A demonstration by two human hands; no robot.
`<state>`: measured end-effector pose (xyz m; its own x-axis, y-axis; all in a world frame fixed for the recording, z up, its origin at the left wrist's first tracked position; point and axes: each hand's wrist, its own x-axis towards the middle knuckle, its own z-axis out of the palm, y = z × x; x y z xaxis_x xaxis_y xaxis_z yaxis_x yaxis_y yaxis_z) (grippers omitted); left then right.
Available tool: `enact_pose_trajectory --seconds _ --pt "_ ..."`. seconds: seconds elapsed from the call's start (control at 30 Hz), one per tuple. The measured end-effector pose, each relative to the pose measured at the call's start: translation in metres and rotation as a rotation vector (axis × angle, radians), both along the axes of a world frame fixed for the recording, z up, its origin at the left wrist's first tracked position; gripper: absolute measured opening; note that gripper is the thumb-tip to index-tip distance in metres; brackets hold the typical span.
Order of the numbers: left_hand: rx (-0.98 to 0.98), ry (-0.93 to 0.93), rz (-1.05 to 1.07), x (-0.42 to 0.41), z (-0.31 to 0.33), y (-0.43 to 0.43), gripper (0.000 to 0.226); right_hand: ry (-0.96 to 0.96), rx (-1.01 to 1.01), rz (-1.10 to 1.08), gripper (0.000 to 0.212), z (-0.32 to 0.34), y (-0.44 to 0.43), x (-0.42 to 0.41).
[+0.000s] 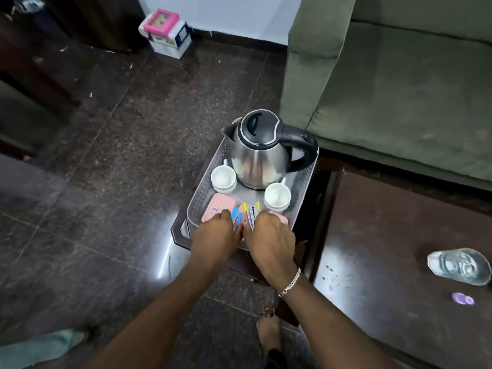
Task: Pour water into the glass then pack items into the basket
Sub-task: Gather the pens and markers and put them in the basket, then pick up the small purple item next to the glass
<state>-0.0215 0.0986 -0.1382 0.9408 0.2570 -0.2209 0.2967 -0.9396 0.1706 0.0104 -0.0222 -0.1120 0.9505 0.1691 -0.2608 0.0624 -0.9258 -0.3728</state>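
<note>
Between both hands' fingers (226, 218), sachets (246, 215) (upright)

The kettle (259, 153) is gleaming steel and black; cups (223, 177) showing white, packets (218, 209) pink, the sofa (399, 83) olive green.

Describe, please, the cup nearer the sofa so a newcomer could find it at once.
Start at the green sofa, then drop to the clear basket beside its corner. Inside, in front of the steel kettle, stand two white cups. Yours is the cup on the sofa side, under the kettle's black handle, just beyond the right hand.
</note>
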Motion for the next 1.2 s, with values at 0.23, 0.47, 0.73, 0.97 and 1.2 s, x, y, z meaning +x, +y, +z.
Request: enact_pose_trajectory --seconds 0.23,0.47,0.73,0.97,1.2 --pt "0.007 0.046 -0.085 0.006 -0.012 0.001 0.043 -0.042 -0.181 0.077 0.019 -0.009 0.01 0.01" --pt "-0.051 0.016 -0.105 0.003 -0.02 0.007 0.054 -0.002 -0.198 0.114 0.017 -0.017 -0.003 0.014" --pt "-0.103 -0.059 -0.085 0.003 0.003 0.003 0.052 -0.079 -0.019 0.101 0.028 0.004 -0.023 0.011" --pt "-0.169 -0.328 -0.298 0.015 0.034 -0.069 0.061 -0.33 0.126 0.014 0.04 0.026 -0.118 0.001" --pt "-0.234 -0.262 -0.473 0.022 0.03 -0.218 0.065 -0.35 0.144 -0.129 0.04 0.012 -0.284 -0.019"
